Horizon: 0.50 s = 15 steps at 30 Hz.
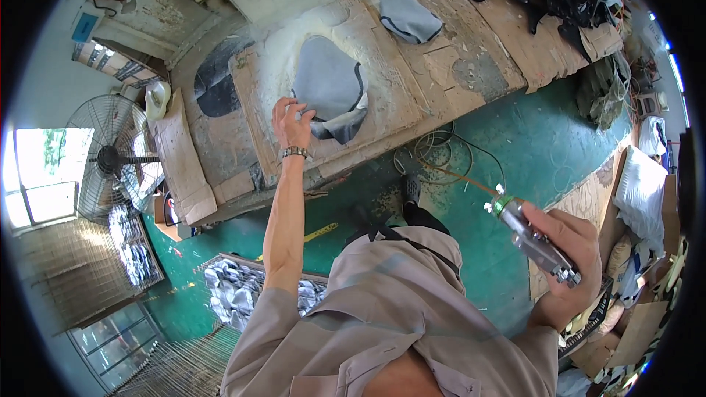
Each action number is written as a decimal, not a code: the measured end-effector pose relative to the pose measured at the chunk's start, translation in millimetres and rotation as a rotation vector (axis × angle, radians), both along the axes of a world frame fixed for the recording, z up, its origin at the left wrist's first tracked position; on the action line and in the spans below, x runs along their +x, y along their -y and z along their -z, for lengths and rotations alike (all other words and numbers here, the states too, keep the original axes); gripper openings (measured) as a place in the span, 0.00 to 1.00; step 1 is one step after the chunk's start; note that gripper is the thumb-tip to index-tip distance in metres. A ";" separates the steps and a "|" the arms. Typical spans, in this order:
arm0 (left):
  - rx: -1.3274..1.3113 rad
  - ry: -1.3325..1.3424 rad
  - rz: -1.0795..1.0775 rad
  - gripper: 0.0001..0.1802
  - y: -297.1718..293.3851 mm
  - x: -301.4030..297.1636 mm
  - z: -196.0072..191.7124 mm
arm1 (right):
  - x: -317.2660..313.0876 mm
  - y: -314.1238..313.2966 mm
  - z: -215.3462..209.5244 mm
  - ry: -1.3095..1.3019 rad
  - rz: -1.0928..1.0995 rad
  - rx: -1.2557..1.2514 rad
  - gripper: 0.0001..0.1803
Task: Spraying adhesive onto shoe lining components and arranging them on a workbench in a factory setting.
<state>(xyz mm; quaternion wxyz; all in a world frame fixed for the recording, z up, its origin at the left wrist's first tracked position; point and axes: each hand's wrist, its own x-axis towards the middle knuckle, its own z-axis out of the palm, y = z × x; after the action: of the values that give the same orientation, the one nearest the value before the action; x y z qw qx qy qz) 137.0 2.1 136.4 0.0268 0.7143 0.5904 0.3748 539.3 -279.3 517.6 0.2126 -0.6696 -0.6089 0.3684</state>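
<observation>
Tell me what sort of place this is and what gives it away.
Probably a small workshop: a worn, cardboard-covered workbench with grey, fabric-like pieces on it, what looks like a spray gun in the right hand, and a large caged fan.

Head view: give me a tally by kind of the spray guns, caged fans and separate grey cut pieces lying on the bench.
Spray gun: 1
Grey cut pieces: 2
Caged fan: 1
Total: 4
</observation>
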 end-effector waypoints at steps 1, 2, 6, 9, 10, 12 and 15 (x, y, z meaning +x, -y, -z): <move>0.008 0.001 0.010 0.16 -3.3 -0.7 -4.1 | -0.3 3.3 2.6 -0.003 0.086 0.098 0.30; 0.008 -0.016 0.031 0.14 -8.5 -2.4 -9.8 | 0.8 5.9 6.2 -0.028 0.148 0.183 0.30; -0.162 -0.053 -0.022 0.22 -50.0 -15.3 -49.0 | 17.2 8.9 23.8 0.080 0.044 0.244 0.50; 0.133 -0.152 0.135 0.35 -72.1 -12.0 -76.0 | 24.1 12.7 36.8 -0.014 0.083 0.284 0.43; 0.125 -0.167 0.151 0.35 -69.7 -8.1 -80.0 | 26.2 13.4 40.6 -0.048 0.097 0.294 0.40; -0.012 -0.275 0.226 0.44 -51.9 1.6 -77.8 | 32.0 14.5 48.0 -0.060 0.047 0.359 0.39; -0.316 -0.545 0.181 0.37 -24.3 10.3 -59.2 | 40.4 19.2 61.5 -0.172 0.041 0.329 0.41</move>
<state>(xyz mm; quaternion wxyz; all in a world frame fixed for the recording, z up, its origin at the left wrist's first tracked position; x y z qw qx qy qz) 147.2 26.4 195.6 0.0114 0.8248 0.5610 0.0696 579.6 -298.4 456.1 0.3779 -0.6043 -0.6266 0.3153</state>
